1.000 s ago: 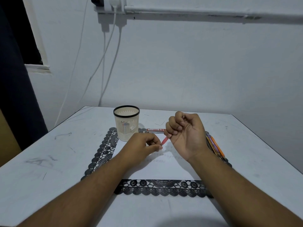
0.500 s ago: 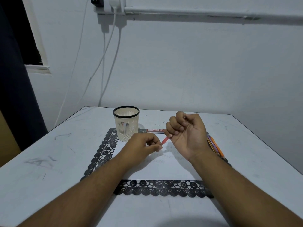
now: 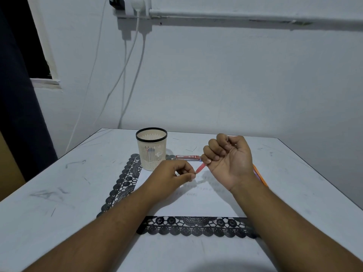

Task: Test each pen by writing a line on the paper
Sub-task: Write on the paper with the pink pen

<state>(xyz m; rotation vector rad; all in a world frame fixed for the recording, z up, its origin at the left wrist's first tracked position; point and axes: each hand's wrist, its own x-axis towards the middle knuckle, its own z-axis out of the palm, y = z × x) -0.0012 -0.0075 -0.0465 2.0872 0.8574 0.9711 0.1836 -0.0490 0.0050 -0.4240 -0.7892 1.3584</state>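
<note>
Gripping the light, stiff red pen above the paper: my right hand holds the barrel, my left hand pinches its tip end.

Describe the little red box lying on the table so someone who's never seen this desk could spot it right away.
Start at the black lace placemat on the white table. Along its far edge, just right of the cream mesh pen holder, lies the small red box, flat and long. Unlike the red pen held between the hands, nothing touches it.
</note>
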